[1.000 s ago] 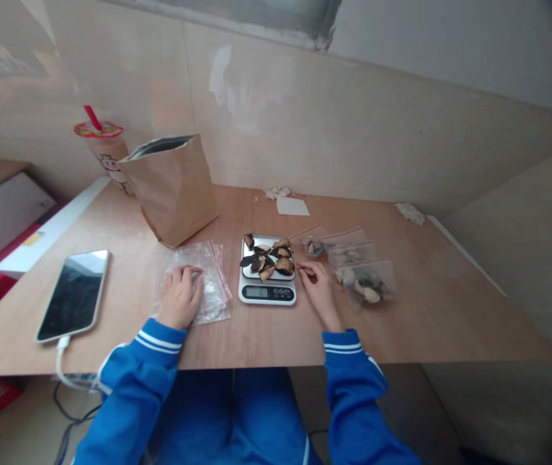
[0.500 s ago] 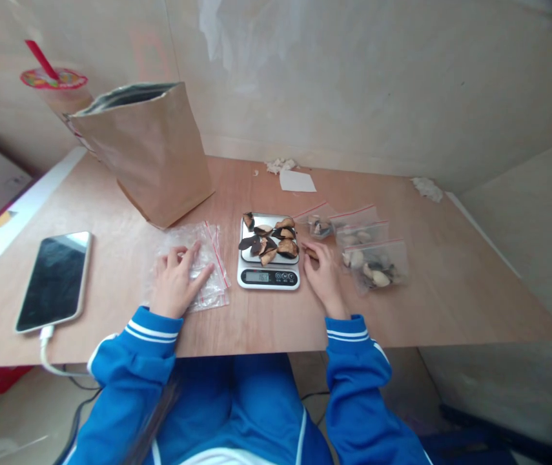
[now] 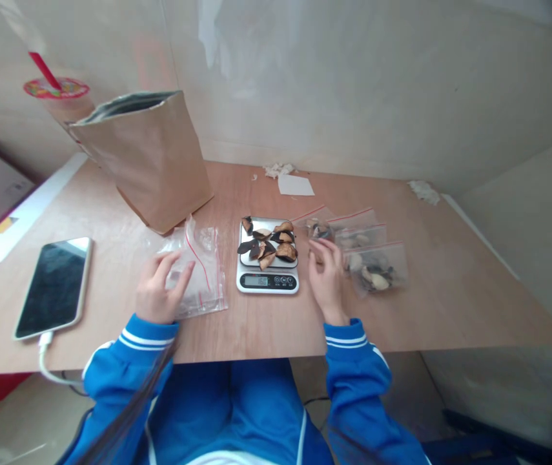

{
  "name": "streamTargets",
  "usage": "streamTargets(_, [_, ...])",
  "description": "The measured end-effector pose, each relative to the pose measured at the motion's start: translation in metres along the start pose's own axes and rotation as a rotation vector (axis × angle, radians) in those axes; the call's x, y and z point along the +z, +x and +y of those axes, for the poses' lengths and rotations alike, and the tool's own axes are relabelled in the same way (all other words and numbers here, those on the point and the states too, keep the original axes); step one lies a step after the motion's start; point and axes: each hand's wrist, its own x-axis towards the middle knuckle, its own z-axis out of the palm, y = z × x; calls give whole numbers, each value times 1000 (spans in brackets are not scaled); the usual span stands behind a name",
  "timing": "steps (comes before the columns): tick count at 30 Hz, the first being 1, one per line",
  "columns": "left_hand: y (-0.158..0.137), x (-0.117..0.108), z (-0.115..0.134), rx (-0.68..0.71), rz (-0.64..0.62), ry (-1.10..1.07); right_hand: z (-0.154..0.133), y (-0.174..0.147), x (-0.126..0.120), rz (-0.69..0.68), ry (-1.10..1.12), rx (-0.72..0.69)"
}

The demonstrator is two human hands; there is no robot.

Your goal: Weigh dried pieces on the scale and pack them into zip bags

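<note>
A small digital scale [image 3: 268, 285] sits in the middle of the table, its display lit but hard to read. On its pan lie several dried, curled brown-and-black pieces [image 3: 266, 244] that look like dried mushroom slices. My left hand [image 3: 159, 289] hovers at the left edge of a stack of clear zip bags [image 3: 203, 284], thumb and fingers apart; the top bag is bent up at its far side. Just right of the scale is my right hand [image 3: 327, 279], fingers curled toward the thumb; whatever they hold is mostly hidden. Beside it lie several filled zip bags [image 3: 377, 274] with dark and pale pieces.
Behind the empty bags stands an open brown paper bag [image 3: 159, 161], with a drink cup [image 3: 65, 103] and straw behind it. A phone [image 3: 55, 287] with a white cable [image 3: 43, 355] lies at left. White paper [image 3: 296, 185] and crumpled tissue [image 3: 279, 170] lie near the wall.
My left hand has drawn back left and off the zip bags, and the top bag's far edge has risen. My right hand has shifted slightly right, away from the scale.
</note>
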Motion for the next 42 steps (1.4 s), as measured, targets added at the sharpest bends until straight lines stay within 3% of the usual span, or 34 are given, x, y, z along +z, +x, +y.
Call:
streamTargets(3, [1, -10, 18, 74, 41, -59, -56, -9, -4, 6, 148, 10])
streamTargets(7, [-5, -14, 38, 201, 4, -188, -135, -22, 13, -322, 498, 79])
streamTargets(12, [-20, -14, 35, 208, 16, -330, -177, -24, 32, -570, 772, 164])
streamTargets(16, [-28, -19, 28, 194, 48, -360, -184, -25, 28, -616, 871, 96])
streamTargets(21, [-26, -20, 29, 94, 106, -337, -189, -24, 30, -576, 810, 42])
streamTargets(28, [-16, -19, 26, 17, 202, -323, -184, -8, 43, -578, 843, 227])
streamTargets(30, [-8, -25, 25, -33, 272, -341, -181, -7, 47, -561, 863, 265])
streamTargets(33, [10, -37, 26, -215, 481, -372, -174, -6, 49, -492, 824, 307])
streamTargets(36, [25, -43, 27, -305, 563, -399, -165, -1, 41, -468, 727, 282])
streamTargets(42, [34, -31, 24, -276, 505, -446, -133, 26, 4, -681, 752, 133])
